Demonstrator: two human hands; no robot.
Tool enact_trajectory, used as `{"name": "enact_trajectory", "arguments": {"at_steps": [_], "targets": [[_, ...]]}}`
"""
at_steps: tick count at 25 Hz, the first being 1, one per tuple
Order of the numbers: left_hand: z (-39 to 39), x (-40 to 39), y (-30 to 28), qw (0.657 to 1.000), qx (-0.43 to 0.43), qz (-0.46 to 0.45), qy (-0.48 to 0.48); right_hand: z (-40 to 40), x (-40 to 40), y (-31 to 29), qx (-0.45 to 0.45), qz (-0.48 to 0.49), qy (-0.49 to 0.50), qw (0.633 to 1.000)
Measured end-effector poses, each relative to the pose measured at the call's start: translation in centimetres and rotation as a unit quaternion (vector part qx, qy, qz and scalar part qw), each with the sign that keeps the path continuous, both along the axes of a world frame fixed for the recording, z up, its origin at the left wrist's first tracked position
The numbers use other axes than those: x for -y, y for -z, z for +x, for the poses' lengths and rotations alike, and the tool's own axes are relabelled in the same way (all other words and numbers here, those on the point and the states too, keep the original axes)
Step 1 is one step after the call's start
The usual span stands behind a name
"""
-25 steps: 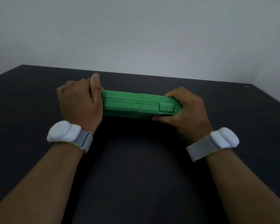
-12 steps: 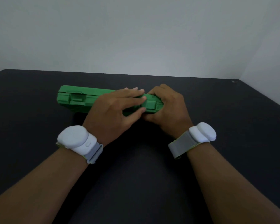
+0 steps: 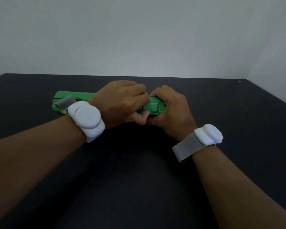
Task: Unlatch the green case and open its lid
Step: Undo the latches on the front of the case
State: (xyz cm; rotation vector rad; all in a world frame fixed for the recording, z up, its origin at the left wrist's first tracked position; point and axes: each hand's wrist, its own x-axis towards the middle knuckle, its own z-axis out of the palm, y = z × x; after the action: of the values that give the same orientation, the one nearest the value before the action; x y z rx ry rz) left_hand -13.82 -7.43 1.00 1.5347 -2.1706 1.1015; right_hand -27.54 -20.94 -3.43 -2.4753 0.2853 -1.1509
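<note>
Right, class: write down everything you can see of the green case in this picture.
The green case is a long, flat box, seemingly moulded plastic, lying shut on the dark table with its long front edge facing the camera. A rectangular latch shows near its right end. The left hand covers its middle and the right hand wraps its right end; both touch it. Its left end is partly hidden behind a white wrist device.

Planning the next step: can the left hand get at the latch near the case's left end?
Probably yes: the left hand is over the green case beside the right hand; only its own wrist device overlaps that latch.
</note>
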Motion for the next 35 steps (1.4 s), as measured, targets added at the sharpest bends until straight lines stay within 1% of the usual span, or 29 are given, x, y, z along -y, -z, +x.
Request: {"name": "enact_trajectory", "arguments": {"at_steps": [5, 8, 12, 14, 17, 20, 22, 25, 27, 30, 35], "targets": [[-0.2, 0.1, 0.5, 0.999, 0.021, -0.031, -0.001, 0.1, -0.1, 0.0, 0.002, 0.007, 0.001, 1.0], [-0.7, 0.1, 0.4, 0.999, 0.019, -0.026, -0.005, 0.1, 0.1, 0.1, 0.01, 0.01, -0.003, 1.0], [-1.5, 0.0, -0.5, 0.997, -0.066, 0.022, -0.044, 0.1, 0.0, 0.2, 0.02, -0.001, -0.006, 1.0], [-1.7, 0.2, -1.2, 0.994, -0.075, 0.046, -0.064, 0.1, -0.2, 0.2, 0.023, -0.007, -0.004, 1.0], [-1.6, 0.5, -2.3, 0.992, -0.079, 0.082, -0.062, 0.0, -0.1, 0.1, 0.014, -0.005, -0.003, 1.0], [-2.2, 0.6, -2.1, 0.992, -0.055, 0.085, -0.07, 0.0, 0.1, 0.4, 0.018, -0.009, -0.001, 1.0], [-2.9, 0.5, -1.3, 0.995, -0.033, 0.06, -0.069, 0.3, 0.2, 0.6, 0.032, -0.015, -0.002, 0.999], [-3.7, 0.5, -0.2, 0.996, 0.037, 0.019, -0.084, 0.5, 0.3, 0.9, 0.048, -0.019, -0.01, 0.999], [-3.6, 0.6, 0.2, 0.993, 0.067, -0.005, -0.094, 0.6, 0.5, 1.0, 0.051, -0.024, -0.01, 0.998], [-3.5, 0.8, 0.6, 0.991, 0.084, -0.036, -0.094, 0.7, 0.6, 1.0, 0.059, -0.028, -0.009, 0.998], [-3.5, 1.1, 0.7, 0.991, 0.094, -0.039, -0.089, 0.8, 0.7, 1.1, 0.052, -0.029, -0.012, 0.998]]}}
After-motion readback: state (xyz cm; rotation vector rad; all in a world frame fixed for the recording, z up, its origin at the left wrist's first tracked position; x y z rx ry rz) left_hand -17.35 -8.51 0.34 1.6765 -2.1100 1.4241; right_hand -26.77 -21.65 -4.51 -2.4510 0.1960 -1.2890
